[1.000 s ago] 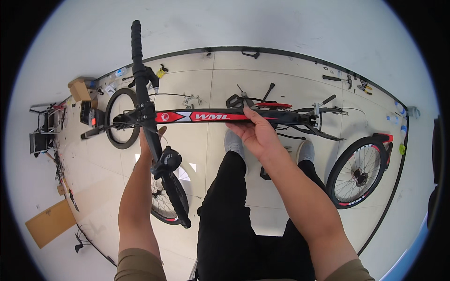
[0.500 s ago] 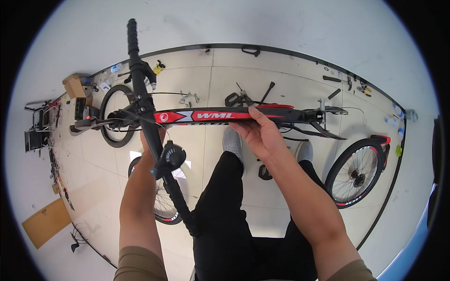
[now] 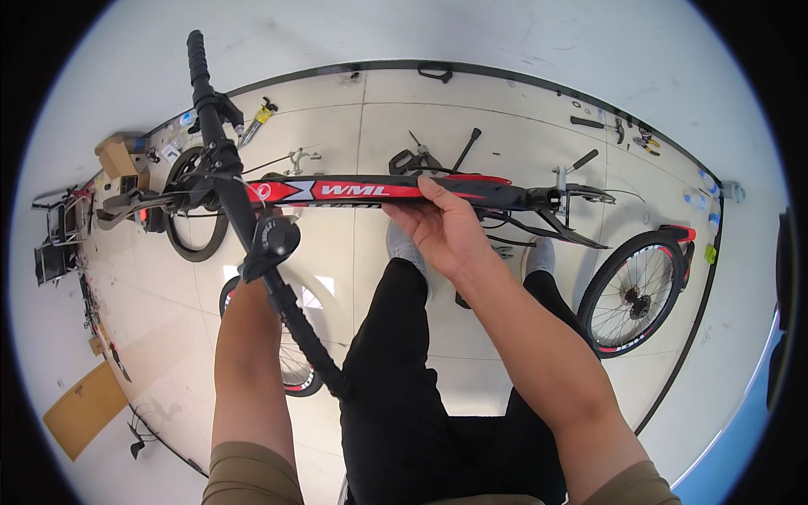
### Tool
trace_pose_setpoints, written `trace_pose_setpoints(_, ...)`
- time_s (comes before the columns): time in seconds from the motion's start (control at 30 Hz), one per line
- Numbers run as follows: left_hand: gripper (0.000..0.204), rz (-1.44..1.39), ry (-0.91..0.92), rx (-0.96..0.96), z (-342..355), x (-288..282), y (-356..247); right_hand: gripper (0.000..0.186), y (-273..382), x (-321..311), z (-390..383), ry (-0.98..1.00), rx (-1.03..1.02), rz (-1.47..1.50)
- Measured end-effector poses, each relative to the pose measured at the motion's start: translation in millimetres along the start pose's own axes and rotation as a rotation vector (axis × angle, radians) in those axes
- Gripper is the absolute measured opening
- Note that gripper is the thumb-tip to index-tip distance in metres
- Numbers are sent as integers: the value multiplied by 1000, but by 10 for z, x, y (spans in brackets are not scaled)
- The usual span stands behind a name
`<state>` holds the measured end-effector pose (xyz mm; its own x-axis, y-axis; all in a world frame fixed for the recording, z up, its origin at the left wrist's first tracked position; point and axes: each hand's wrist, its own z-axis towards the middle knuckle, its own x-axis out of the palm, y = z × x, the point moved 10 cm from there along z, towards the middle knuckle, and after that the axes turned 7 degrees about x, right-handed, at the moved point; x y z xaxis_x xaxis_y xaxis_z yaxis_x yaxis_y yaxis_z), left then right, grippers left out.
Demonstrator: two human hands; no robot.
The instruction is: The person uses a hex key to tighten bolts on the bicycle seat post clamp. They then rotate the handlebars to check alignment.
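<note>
Right hand (image 3: 442,229) clamped on bike frame (image 3: 358,191)

The frame runs crosswise above the floor (image 3: 471,374), in front of the legs (image 3: 387,345). The right hand has its thumb on top and fingers underneath. The handlebar (image 3: 233,200) crosses the frame's left end, slanting from upper left down toward the left thigh. The left forearm (image 3: 252,353) passes under it; the left hand is hidden there, so I cannot tell what it grips. One wheel (image 3: 295,362) shows behind that forearm, another (image 3: 637,299) near the frame's right end. A hammer (image 3: 589,123) and pliers (image 3: 646,145) lie beside the wall (image 3: 505,38)
</note>
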<state>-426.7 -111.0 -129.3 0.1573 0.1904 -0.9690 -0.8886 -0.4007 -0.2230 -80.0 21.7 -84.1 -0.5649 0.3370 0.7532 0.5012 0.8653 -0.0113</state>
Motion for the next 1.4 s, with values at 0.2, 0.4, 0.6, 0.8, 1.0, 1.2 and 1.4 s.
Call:
trace_pose_setpoints(0.2,37,-419,-49,-199,-355,-265,56,25,-129,56,70,53,40,-33)
trace_pose_setpoints(0.4,46,-1074,59,-788,-1242,-899,-1225,26,-47,-126,24,-8,67,-49)
trace_pose_setpoints(0.6,47,-1347,174,-735,-1269,-1222,-2384,26,-79,-97,53,66,52,-50)
trace_pose_setpoints(0.8,89,-1245,229,-747,-1127,-1293,-2617,26,-117,-112,-1,-9,109,-181)
trace_pose_setpoints(1.0,104,-1130,204,-685,-1135,-1273,-2575,38,-40,-195,-75,-96,103,-356)
trace_pose_setpoints(1.2,95,-701,-50,-469,-1532,-1948,-2147,43,-6,-243,-162,-197,141,-490)
trace_pose_setpoints(1.4,59,-394,-25,-452,-2014,-2288,-1900,46,-46,-250,-149,-219,165,-515)
